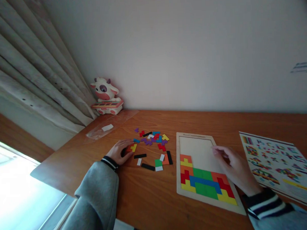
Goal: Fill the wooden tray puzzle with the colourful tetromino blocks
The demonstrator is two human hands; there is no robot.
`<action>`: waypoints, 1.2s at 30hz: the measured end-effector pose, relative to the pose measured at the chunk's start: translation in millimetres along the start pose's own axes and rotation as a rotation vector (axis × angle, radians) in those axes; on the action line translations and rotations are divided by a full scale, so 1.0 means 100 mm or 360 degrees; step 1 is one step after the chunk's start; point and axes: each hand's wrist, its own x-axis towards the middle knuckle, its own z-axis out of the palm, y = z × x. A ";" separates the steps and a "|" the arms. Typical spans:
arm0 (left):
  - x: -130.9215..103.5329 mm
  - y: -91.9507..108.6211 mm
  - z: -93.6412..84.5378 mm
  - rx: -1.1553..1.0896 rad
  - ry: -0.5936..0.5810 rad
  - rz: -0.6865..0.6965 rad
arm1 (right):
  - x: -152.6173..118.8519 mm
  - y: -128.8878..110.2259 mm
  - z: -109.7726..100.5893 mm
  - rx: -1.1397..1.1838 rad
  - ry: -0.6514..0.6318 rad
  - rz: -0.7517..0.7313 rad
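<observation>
My left hand [121, 152] rests on the table at the left of the loose puzzle pieces, its thumb and fingers apart around an orange piece and a yellow piece [134, 148]. Over the right side of a wooden puzzle board [194, 143] is my right hand [228, 164], fingers curled and drawn together; whatever they may hold is hidden. Flat coloured pieces fill the board's near half, among them green [205, 190], blue [204, 182], red [226, 187] and yellow [227, 197]. Its far half shows bare pale wood.
Several loose pieces, including a black strip [148, 167] and a green piece [158, 162], lie between my left hand and the board. A printed picture sheet [280, 167] lies at right. A clear plastic bag [95, 133] and a cow toy [107, 96] are at back left.
</observation>
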 end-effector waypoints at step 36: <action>0.13 0.12 0.27 -0.0136 0.0075 0.0165 | -0.01 -0.02 0.01 -0.0037 -0.0039 -0.0049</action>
